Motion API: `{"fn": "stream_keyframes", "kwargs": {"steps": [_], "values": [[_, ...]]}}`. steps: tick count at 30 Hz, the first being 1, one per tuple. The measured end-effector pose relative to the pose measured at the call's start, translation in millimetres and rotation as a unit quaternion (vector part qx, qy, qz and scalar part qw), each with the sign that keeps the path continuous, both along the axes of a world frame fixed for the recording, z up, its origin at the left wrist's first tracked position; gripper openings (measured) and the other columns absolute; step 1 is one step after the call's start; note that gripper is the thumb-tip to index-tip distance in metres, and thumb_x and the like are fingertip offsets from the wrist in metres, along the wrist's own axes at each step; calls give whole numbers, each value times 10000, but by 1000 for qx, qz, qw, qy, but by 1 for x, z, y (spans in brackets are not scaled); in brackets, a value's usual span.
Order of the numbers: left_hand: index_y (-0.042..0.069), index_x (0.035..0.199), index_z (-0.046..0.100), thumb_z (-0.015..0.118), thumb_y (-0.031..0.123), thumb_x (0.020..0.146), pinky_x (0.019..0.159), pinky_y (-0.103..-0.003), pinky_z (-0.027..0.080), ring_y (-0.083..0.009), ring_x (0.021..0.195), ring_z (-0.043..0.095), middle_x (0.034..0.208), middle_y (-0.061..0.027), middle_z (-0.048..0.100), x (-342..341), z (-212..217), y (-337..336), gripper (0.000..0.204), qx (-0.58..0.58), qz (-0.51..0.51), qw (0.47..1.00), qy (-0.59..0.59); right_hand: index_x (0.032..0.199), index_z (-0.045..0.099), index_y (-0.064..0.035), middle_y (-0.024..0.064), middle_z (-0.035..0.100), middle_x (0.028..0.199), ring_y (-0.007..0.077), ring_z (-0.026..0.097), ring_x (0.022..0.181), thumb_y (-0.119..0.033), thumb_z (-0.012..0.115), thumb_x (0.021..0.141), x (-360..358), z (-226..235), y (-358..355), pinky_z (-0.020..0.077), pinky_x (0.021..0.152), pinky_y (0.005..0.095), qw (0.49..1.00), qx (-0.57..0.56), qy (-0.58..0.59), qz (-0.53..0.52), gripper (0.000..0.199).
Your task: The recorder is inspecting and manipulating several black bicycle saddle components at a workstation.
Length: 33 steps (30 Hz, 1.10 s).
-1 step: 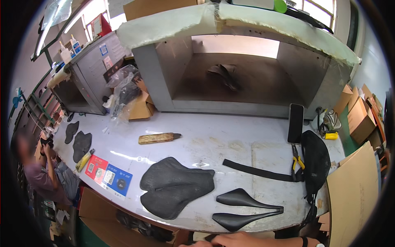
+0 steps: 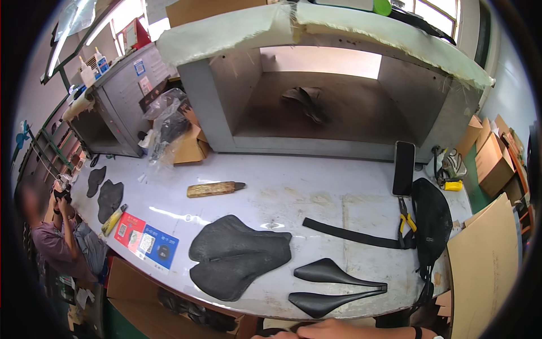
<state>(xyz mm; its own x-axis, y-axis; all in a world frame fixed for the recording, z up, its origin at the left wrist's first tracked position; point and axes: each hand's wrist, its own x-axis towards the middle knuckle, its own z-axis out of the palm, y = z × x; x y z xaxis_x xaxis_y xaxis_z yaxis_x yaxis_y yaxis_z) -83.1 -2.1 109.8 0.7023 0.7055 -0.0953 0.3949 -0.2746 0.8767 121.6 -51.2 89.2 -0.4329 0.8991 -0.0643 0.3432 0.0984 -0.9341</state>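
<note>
At the lower edge of the view my right hand (image 2: 324,328) reaches in from the right, a dark band on its wrist. My left hand (image 2: 279,335) lies beside it, mostly cut off. Their fingers look curled at a dark item (image 2: 272,331), too cropped to name. On the table above them rest a black two-pronged bicycle saddle part (image 2: 319,271) and a wide black saddle-shaped sheet (image 2: 240,257). Farther back lies a short tool with a worn tan handle (image 2: 212,190) and dark tip. A black strap (image 2: 350,234) stretches toward yellow-handled pliers (image 2: 405,217).
A large grey open-fronted box (image 2: 316,146) stands at the back, a dark piece inside. Along the right are a phone (image 2: 403,169), a black fabric item (image 2: 432,220) and cardboard (image 2: 485,265). Black cutouts (image 2: 110,200) and red-blue cards (image 2: 148,243) lie left; another person (image 2: 62,248) sits beyond.
The whole view has shifted slightly, so table things appear a little farther left. At the lower edge, my hands and the dark item have moved slightly; the table pieces keep their arrangement.
</note>
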Motion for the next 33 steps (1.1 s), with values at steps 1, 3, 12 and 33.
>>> {"fn": "stream_keyframes", "kwargs": {"steps": [1,3,12,33], "values": [[27,979,543,643,114,861,523,-379,457,-366,628,603,722,-173,601,6,-3,4,177,-17,-44,997,-64,935,592,-8,183,603,788,375,603,718,-215,687,820,11,-4,-6,470,612,414,1000,-5,1,0,255],[23,1001,553,676,125,841,521,-358,462,-341,616,616,718,-158,609,22,-3,17,227,-43,-105,984,-136,904,605,-11,179,599,760,374,586,661,-174,704,806,32,25,-14,463,583,393,997,6,63,-44,214],[5,1465,39,755,163,781,837,-337,499,-284,876,646,1010,-178,643,50,-43,3,1002,-438,123,772,-444,821,594,48,117,641,715,127,577,598,-130,809,721,94,-9,-106,442,528,275,877,87,249,-401,296],[3,1452,271,598,-190,761,865,-235,425,-188,1091,555,1251,-154,537,118,-33,63,788,-258,-9,964,-63,703,614,22,17,598,528,34,571,489,-70,750,783,139,-28,-60,395,426,182,816,-176,50,-548,183]]}}
